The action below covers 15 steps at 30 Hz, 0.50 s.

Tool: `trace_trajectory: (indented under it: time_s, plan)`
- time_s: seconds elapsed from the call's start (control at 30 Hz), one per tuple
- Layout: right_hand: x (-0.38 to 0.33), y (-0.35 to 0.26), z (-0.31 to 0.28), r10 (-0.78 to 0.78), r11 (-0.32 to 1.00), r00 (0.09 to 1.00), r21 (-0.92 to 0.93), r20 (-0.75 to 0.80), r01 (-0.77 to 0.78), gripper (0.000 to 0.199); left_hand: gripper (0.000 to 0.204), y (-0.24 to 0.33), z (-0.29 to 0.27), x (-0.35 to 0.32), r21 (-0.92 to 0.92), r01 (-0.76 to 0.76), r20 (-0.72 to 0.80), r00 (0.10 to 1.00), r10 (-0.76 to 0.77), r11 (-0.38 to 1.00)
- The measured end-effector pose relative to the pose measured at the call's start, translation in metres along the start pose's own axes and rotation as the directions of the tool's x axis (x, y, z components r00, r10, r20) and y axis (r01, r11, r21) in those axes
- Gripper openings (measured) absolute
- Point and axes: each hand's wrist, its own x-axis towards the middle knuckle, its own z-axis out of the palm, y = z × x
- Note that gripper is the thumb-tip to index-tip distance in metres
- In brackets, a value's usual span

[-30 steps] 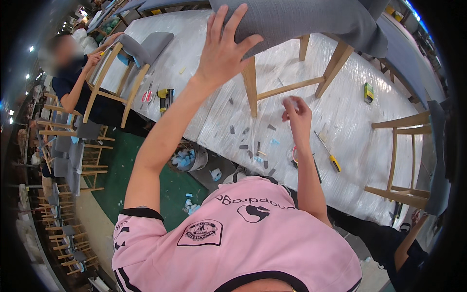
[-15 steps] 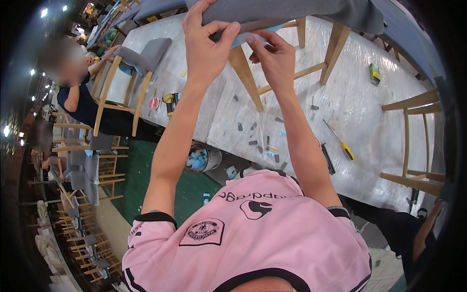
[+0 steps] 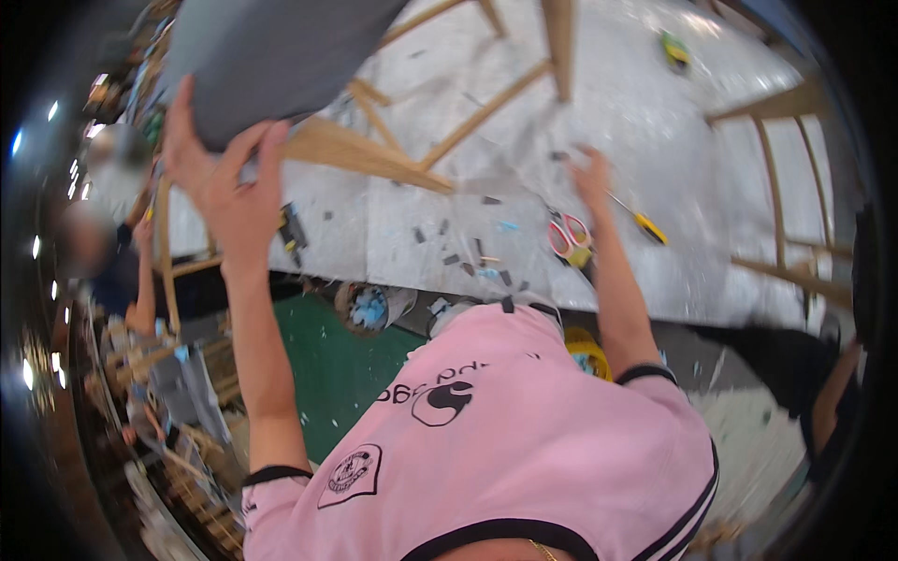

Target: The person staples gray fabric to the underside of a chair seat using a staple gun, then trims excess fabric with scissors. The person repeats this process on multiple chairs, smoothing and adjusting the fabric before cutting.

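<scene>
A chair with a dark grey upholstered seat [image 3: 271,65] and pale wooden legs [image 3: 360,154] stands tilted at the upper left. Its seat edge is gripped by my left hand [image 3: 220,187], the fingers on the fabric and the thumb at the corner. Away from the chair, my right hand [image 3: 591,178] is over the table with its fingers apart and nothing visible in them. Just below that hand lie scissors with red and white handles [image 3: 569,236]. To its right is a screwdriver with a yellow handle [image 3: 649,229].
The work table [image 3: 374,234] is covered in clear plastic film. Dark scraps [image 3: 452,260] are scattered on it. A yellow-black tool [image 3: 292,234] and a green-yellow box [image 3: 673,51] lie there too. Another chair [image 3: 776,187] stands right; a bin [image 3: 369,307] holds blue scraps. People work at left.
My right hand has let go of the material under the seat and moved down to the right. The chair has swung left and turned in my left hand. Scissors now show beside my right arm.
</scene>
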Motion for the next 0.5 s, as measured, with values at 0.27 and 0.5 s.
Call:
trace_trajectory:
  time_s: [0.27, 0.5]
  plan:
    - [-0.099, 0.096, -0.130, 0.676, 0.539, 0.683, -0.817, 0.276, -0.205, 0.043, 0.013, -0.004, -0.005, 0.005, -0.031, 0.127, 0.031, 0.992, -0.126, 0.991]
    - [-0.085, 0.066, -0.114, 0.116, 0.963, 0.925, 0.187, 0.362, -0.194, 0.029, 0.016, -0.003, -0.009, 0.003, -0.091, 0.180, 0.011, 0.984, -0.180, 0.979]
